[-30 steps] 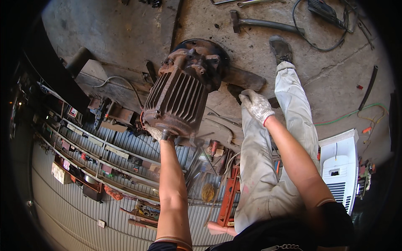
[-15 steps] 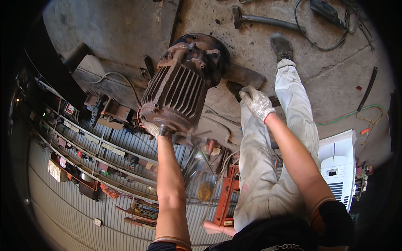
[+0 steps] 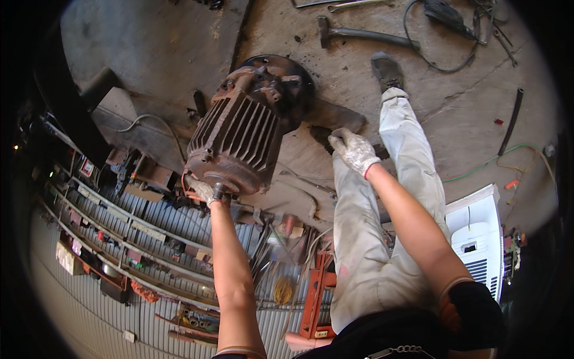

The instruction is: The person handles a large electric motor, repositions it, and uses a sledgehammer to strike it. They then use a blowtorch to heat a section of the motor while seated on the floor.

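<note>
A rusty, finned electric motor (image 3: 234, 134) stands at centre left, its dark round flange at the far end and a short shaft (image 3: 220, 190) at the near end. My left hand (image 3: 202, 190), in a whitish knit glove, is against the near end beside the shaft and appears to grip its edge; the motor partly hides the fingers. Over my bent leg is my right hand (image 3: 354, 151), in a similar glove, its fingers curled together with nothing visible in them. It is apart from the motor, and near a dark shoe (image 3: 321, 137).
A hammer (image 3: 368, 35) lies on the concrete floor beyond my other shoe (image 3: 387, 70). At far right are a corded power tool (image 3: 448, 17) and a black hose piece (image 3: 511, 122). A white casing (image 3: 475, 239) stands right of my legs. Loaded shelves (image 3: 137, 224) line the left.
The whole scene has shifted somewhat left in view, with the near floor slightly lower. Both hands keep about the same places relative to the motor and my legs.
</note>
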`<state>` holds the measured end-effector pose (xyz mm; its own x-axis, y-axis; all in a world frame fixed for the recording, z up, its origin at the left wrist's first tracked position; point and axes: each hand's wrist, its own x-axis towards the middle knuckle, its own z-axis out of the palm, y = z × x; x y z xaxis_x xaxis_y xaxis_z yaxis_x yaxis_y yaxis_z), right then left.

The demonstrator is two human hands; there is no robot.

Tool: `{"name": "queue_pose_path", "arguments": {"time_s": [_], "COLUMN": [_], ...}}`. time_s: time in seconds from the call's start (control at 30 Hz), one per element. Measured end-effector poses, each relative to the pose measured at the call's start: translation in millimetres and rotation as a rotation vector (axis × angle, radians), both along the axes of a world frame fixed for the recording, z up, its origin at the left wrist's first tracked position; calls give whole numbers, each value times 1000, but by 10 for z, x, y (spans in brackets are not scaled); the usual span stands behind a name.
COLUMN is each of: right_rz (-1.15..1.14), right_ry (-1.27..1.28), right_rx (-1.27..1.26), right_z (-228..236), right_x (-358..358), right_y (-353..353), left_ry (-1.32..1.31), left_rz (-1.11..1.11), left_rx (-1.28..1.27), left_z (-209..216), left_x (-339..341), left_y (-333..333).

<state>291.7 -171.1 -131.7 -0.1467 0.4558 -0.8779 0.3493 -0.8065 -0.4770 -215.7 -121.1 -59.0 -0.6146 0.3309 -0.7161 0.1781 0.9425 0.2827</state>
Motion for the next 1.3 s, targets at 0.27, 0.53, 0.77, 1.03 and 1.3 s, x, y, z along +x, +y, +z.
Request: {"name": "queue_pose_path", "arguments": {"time_s": [0.27, 0.53, 0.77, 1.03, 1.3], "right_rz": [57, 103, 124, 83, 25], "right_ry": [-71, -109, -120, -40, -35], "right_rx": [11, 21, -4, -75, -146], "right_z": [-7, 16, 39, -7, 157], "right_x": [-150, -206, -186, -131, -53], "right_y": [-168, -352, -311, -200, 30], "left_ry": [-286, -19, 536, 208, 452], "left_rz": [320, 347, -929, -599, -1088], "left_rx": [294, 381, 8, 207, 113], "left_z": [64, 75, 552, 826, 671], "left_x": [382, 721, 520, 1959, 1898], "left_y": [294, 371, 832, 1207, 1183]}}
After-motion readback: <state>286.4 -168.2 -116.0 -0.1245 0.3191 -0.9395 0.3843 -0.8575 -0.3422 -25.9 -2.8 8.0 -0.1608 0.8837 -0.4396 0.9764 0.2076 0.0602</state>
